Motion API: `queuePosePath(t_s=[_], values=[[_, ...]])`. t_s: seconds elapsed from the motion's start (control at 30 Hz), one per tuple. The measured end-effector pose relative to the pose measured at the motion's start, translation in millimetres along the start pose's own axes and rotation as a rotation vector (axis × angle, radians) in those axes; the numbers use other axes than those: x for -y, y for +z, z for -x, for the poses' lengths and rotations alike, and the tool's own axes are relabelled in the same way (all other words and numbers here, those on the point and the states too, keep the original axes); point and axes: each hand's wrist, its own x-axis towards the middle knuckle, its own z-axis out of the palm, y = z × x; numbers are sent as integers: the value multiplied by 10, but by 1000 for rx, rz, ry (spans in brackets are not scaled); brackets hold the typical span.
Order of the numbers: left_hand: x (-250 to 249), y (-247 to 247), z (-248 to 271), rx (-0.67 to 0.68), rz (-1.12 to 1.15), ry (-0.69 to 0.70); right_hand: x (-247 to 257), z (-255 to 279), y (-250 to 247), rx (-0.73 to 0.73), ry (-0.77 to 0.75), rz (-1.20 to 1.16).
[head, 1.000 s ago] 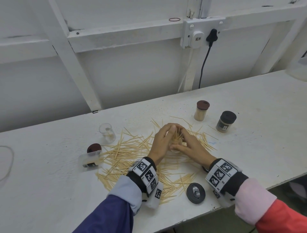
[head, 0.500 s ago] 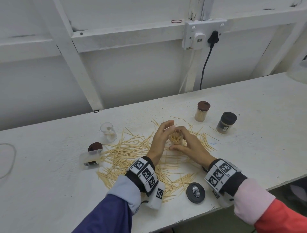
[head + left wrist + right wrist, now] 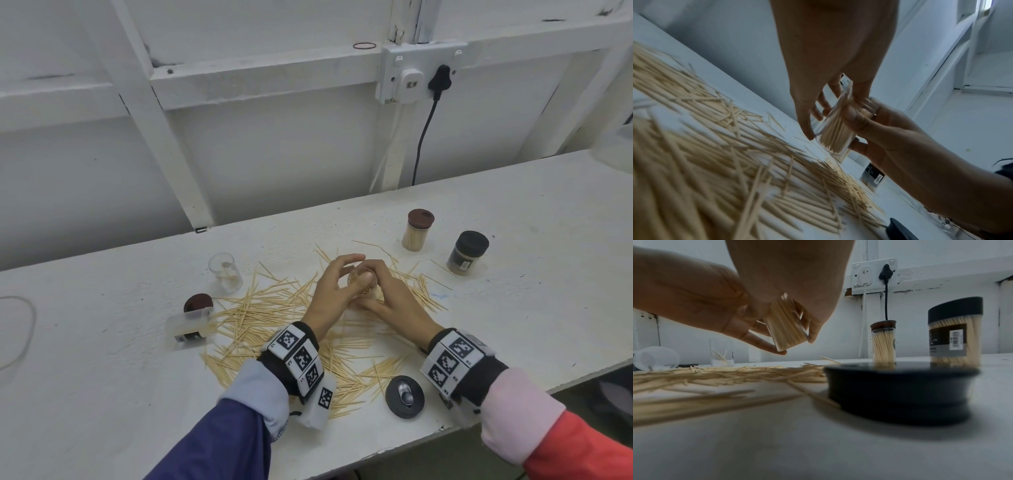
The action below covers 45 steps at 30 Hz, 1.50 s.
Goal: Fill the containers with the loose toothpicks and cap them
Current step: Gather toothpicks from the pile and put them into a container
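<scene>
A small clear container (image 3: 363, 281) packed with toothpicks is held tilted just above the table, between both hands. My right hand (image 3: 371, 286) grips its side, thumb across the front, as the left wrist view shows on the container (image 3: 835, 134). My left hand (image 3: 344, 272) curls round its other side and its open top, one finger under the base in the right wrist view (image 3: 786, 331). Loose toothpicks (image 3: 270, 308) lie scattered on the white table (image 3: 102, 394) around and under both hands.
A brown-capped full container (image 3: 418, 234) and a black-capped one (image 3: 467, 253) stand at the back right. An uncapped clear container (image 3: 226, 274) stands at the left, another (image 3: 190, 323) lies on its side by a brown cap. A black lid (image 3: 405, 396) lies near the front edge.
The container has tipped from upright to tilted between the hands, and my left fingers have lifted off the toothpick tops and spread above it.
</scene>
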Motion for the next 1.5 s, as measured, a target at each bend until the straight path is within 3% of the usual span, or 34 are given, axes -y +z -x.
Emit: queuePosePath(t_s=[0.23, 0.37, 0.6, 0.83, 0.97, 1.5], values=[[-92, -18, 18, 22, 85, -229, -54, -13, -18, 8, -74, 42], [-88, -45, 19, -26, 112, -202, -87, -37, -31, -43, -98, 38], [-58, -58, 21, -179, 54, -69, -68, -34, -22, -69, 18, -16], [-22, -33, 38, -159, 75, -104, -83, -52, -25, -247, 30, -25], [-53, -27, 37, -166, 139, -173, -117, -31, -55, -136, -61, -9], [-33, 3, -42, -227, 191, -246, -111, -25, -134, -126, -81, -70]])
